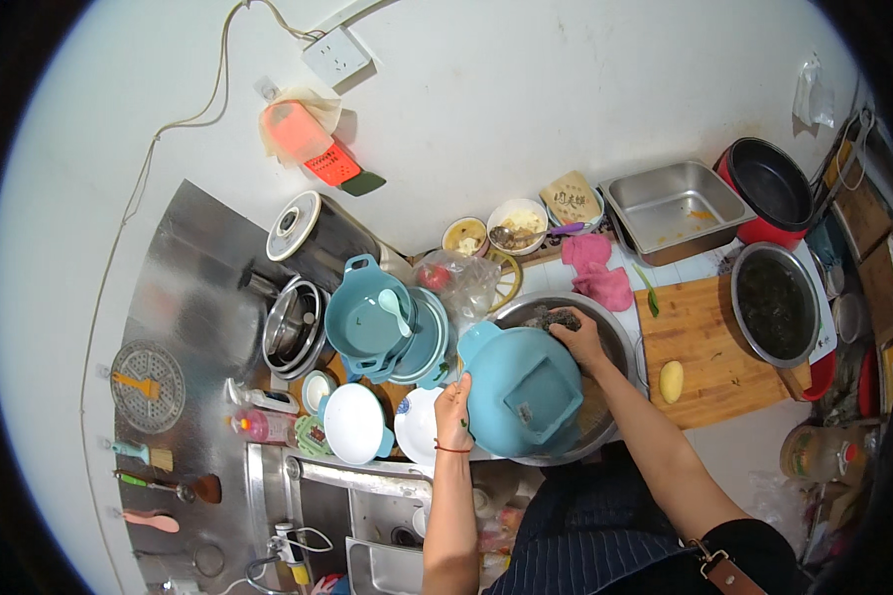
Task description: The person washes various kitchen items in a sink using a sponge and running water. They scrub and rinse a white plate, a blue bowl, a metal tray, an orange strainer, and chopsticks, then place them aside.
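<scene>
My left hand (455, 413) grips the handle side of a blue two-handled bowl (495, 401), which is tipped on its side with its square-footed underside facing me. The bowl is held over a large steel basin (628, 349). In my right hand (579, 343) is a dark grey scouring pad (558, 318), at the bowl's far rim above the basin. The bowl's inside is turned away and hidden. Murky liquid shows in part of the basin. Left of it, a stack of blue pots (368, 327) holds a pale green spoon (394, 311).
A wooden cutting board (703, 335) with a peeled potato (670, 382) lies to the right, a steel bowl of dark contents (778, 305) on its edge. Pink cloths (599, 275) lie behind the basin. White bowls (353, 424) and the sink (387, 513) are at left.
</scene>
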Demonstrator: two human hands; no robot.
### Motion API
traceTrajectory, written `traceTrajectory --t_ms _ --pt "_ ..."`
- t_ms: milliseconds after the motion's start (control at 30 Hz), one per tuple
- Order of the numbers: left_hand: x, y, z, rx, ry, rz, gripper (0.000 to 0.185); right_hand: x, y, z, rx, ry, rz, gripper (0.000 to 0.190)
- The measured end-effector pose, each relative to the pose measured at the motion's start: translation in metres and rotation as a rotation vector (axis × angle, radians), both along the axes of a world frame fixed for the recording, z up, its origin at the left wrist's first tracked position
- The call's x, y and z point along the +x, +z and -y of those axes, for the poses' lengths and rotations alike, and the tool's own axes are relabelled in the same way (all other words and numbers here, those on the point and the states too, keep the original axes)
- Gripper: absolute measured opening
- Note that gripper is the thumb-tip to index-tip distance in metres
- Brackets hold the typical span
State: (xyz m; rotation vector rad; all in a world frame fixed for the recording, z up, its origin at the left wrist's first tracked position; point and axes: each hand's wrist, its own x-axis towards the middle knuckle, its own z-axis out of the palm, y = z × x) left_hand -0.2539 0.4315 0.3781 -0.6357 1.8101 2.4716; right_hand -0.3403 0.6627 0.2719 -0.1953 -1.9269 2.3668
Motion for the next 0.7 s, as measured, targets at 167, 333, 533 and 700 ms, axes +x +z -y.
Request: traceTrajectory --t_ms 167,333,533,700 --pt "0.013 -0.010 -0.004 -0.176 0.037 -0.089 0.035 0.008 -0.027 0.002 0.297 -0.051 -0.020 0.039" --pt "0.010 -0.010 -0.009 -0.284 0.071 -0.165 0.037 0.045 -0.078 -0.006 1.167 -0.064 0.044 0.040" --pt "0.012 -0.022 -0.009 -0.355 0.072 -0.209 0.041 0.015 -0.019 -0.015 0.196 0.169 0.296 0.025" --pt "0.010 -0.018 -0.027 -0.520 0.033 -0.193 0.045 0.038 0.080 0.004 0.491 0.102 -0.371 0.024"
